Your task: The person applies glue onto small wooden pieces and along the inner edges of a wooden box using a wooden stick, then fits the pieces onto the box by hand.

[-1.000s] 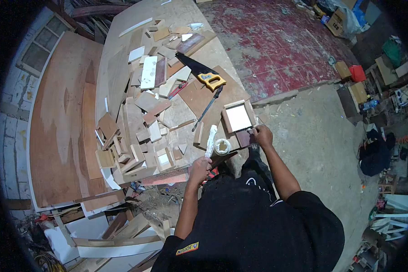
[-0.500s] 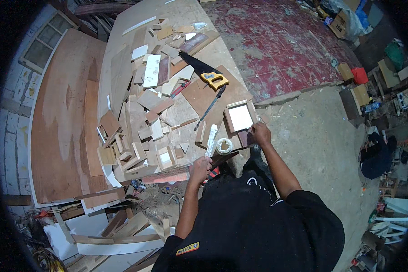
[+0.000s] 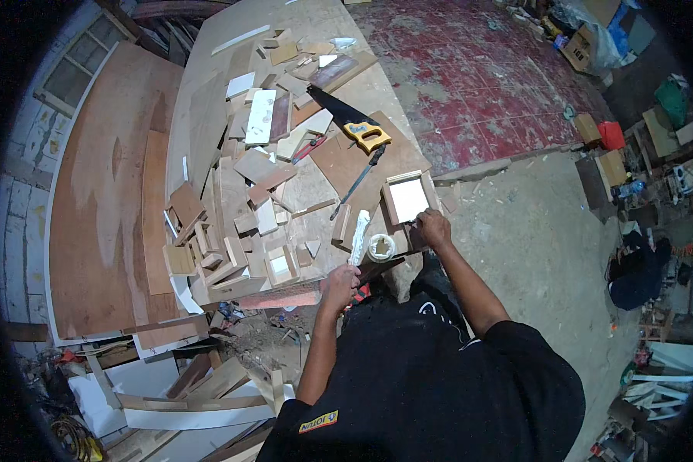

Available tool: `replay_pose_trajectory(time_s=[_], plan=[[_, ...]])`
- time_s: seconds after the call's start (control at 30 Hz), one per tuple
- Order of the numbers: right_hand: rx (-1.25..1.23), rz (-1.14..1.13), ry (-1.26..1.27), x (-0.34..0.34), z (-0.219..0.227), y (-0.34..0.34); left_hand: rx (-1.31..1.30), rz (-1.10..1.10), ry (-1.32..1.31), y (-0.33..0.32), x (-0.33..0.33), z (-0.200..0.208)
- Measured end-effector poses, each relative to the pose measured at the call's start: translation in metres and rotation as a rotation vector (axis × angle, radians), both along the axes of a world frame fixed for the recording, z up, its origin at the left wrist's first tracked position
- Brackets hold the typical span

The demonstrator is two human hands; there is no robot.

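My left hand (image 3: 339,288) is closed round the lower end of a long, white, lumpy thing (image 3: 359,235) at the table's near edge; its kind is unclear. Just right of it stands a round tub (image 3: 380,246) with a whitish, smeared rim. A small square wooden box frame (image 3: 389,205) with a white bottom (image 3: 408,201) lies at the table's right corner. At its near right edge is my right hand (image 3: 433,228), fingers pinched together. Whatever those fingers hold, if anything, is hidden.
On the table (image 3: 231,58) lie a yellow-handled handsaw (image 3: 364,135), a thin dark rod-like tool (image 3: 356,185), red-handled pliers (image 3: 308,148) and many wood offcuts (image 3: 273,185). Big plywood panels (image 3: 100,200) lean at the left. Boards (image 3: 192,412) clutter the ground below.
My right hand has shifted slightly left along the near edge of the box frame. The left hand and the white thing in it stay nearly still.
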State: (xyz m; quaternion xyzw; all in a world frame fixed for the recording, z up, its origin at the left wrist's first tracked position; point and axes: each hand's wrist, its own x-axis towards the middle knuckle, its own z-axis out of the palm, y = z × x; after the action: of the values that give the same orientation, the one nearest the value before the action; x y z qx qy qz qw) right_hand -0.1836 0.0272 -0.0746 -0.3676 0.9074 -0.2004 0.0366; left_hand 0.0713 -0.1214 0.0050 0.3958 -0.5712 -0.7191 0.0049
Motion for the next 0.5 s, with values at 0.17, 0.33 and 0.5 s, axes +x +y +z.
replay_pose_trajectory(time_s=[0.17,0.33,0.5], plan=[[0.018,0.023,-0.027,0.002,0.0,-0.004,0.033,-0.007,0.022,0.0,0.002,0.006],[0.049,0.025,-0.057,0.007,0.005,-0.012,0.077,0.001,0.006,0.0,0.006,0.011],[0.037,0.028,-0.042,0.006,-0.005,-0.016,0.061,0.008,0.001,0.001,0.006,0.01]])
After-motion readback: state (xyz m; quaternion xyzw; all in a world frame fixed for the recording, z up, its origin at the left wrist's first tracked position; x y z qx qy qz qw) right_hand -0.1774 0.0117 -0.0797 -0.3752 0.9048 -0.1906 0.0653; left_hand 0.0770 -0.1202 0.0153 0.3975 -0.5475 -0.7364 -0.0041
